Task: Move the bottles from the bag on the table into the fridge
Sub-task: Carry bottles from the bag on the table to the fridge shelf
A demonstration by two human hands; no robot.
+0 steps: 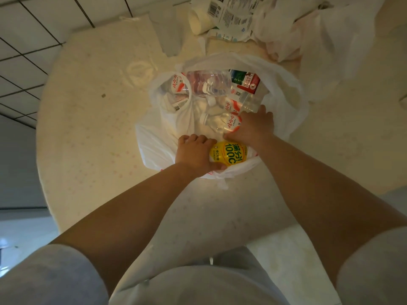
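A white plastic bag stands open on the round table and holds several bottles. My left hand grips a bottle with a yellow label at the bag's near edge, thumb under it. My right hand reaches into the bag and wraps its fingers around a clear bottle with a red and white label. More clear bottles and a red and green carton lie deeper in the bag. The fridge is out of view.
A roll of paper, printed packaging and another crumpled white bag sit at the table's far side. A tiled floor lies to the left. A stool or seat stands below the table's near edge.
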